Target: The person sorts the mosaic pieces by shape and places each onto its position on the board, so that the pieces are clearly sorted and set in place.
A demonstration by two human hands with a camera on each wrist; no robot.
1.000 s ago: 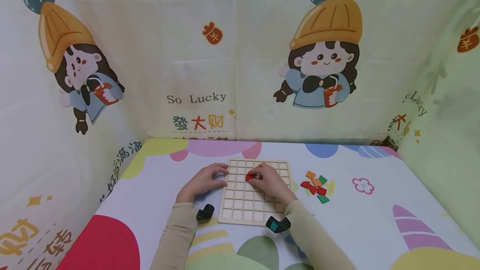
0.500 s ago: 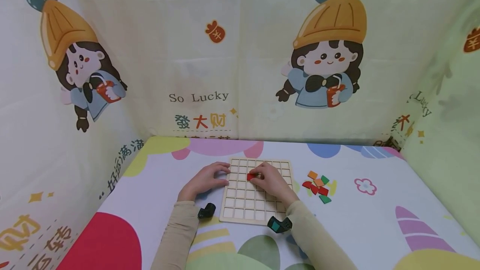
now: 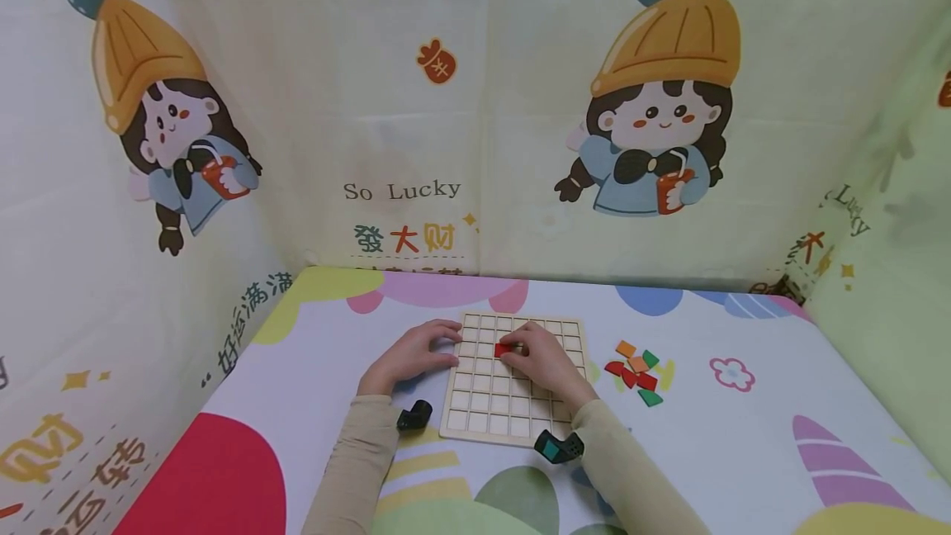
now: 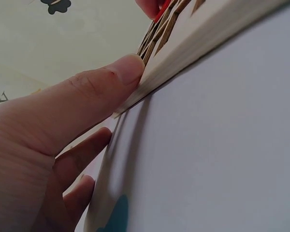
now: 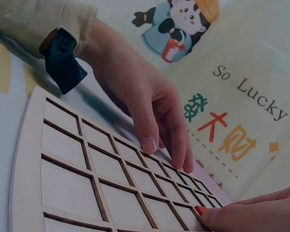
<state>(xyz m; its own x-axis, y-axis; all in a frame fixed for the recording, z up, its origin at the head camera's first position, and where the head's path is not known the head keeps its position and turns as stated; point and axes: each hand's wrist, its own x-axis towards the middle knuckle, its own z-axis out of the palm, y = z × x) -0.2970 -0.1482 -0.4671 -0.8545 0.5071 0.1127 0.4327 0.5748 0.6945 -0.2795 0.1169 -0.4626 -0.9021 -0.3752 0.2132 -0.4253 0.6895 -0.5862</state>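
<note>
A wooden grid board (image 3: 470, 403) with square cells lies on the table. My right hand (image 3: 546, 362) is over its middle, pinching a small red piece (image 3: 501, 350) at one of the cells. Much of that piece is hidden by the fingers; a red tip shows beside the thumb in the right wrist view. My left hand (image 3: 412, 357) rests against the board's left edge, fingers spread and gently bent. In the left wrist view its thumb (image 4: 128, 69) touches the wooden rim, with the other fingers lower down.
Right of the board lies a loose group of small pieces: orange squares (image 3: 626, 349), red pieces (image 3: 646, 381) and green rounded pieces (image 3: 650, 398). A patterned cloth (image 3: 357, 312) covers the table. Printed curtains (image 3: 520, 106) stand behind and at both sides.
The whole head view has shifted slightly, so everything sits a little further right. Both hands keep their places on the board, and the red piece stays at the same cell.
</note>
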